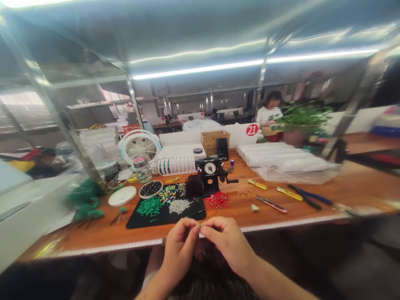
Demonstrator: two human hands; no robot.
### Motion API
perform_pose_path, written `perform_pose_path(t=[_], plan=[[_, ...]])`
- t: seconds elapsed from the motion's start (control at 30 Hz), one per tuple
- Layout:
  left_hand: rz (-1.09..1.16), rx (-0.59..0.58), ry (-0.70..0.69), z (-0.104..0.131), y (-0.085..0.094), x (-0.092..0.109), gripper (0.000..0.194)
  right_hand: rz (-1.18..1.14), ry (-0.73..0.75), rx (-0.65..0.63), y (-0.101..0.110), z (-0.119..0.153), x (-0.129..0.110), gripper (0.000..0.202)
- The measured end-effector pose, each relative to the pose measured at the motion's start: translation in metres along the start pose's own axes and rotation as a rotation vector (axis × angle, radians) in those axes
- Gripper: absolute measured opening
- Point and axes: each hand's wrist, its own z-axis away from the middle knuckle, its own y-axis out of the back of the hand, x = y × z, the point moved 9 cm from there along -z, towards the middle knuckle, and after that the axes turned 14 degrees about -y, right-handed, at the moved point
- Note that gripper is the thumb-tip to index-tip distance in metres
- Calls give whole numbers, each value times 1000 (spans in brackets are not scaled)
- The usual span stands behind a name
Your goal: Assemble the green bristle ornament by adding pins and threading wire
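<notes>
While we are bringing our left hand (179, 248) and right hand (229, 246) together at the table's near edge, both are pinching thumb to forefinger, the tips meeting. We are probably steadying something very small there, one side against the other, but our fingers are covering the spot, so we cannot tell what it is, or if anything is there.

Just beyond, silver-grey beads (179, 206) are lying nearest us on a black mat (134, 221), whose dark surface is likely making small pieces easier to see and stopping them rolling. Green pieces (149, 206) and multicoloured beads (168, 194) are sitting in separate heaps, perhaps for picking by kind; red pieces (218, 200) are spreading over the wooden table (231, 214) beside the mat. A rimmed dish (151, 197) is containing loose black beads.

Behind, a cranked device with a dial (210, 168) is standing upright, a dark tuft (193, 186) partly hiding its base. To the right, pliers (304, 196) are lying within reach. Farther back, leaves (300, 118) are partly screening a seated person (265, 114), and our laps are fading into shadow.
</notes>
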Motion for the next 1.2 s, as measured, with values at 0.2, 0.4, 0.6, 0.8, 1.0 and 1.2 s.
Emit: perform_pose_path(t=[0.2, 0.4, 0.6, 0.8, 1.0, 1.2], plan=[[-238, -142, -249, -6, -4, 31, 16, 57, 39, 56, 1, 5, -9, 23], [227, 36, 214, 11, -15, -8, 20, 45, 43, 75, 1, 4, -9, 20], [123, 66, 64, 7, -12, 5, 25, -16, 9, 52, 2, -2, 7, 21], [94, 76, 46, 6, -9, 3, 24, -1, 67, -30, -3, 2, -6, 21], [313, 118, 280, 17, -17, -16, 28, 89, 112, -16, 0, 7, -11, 21], [366, 116, 320, 18, -22, -17, 28, 164, 125, 48, 3, 6, -8, 23]])
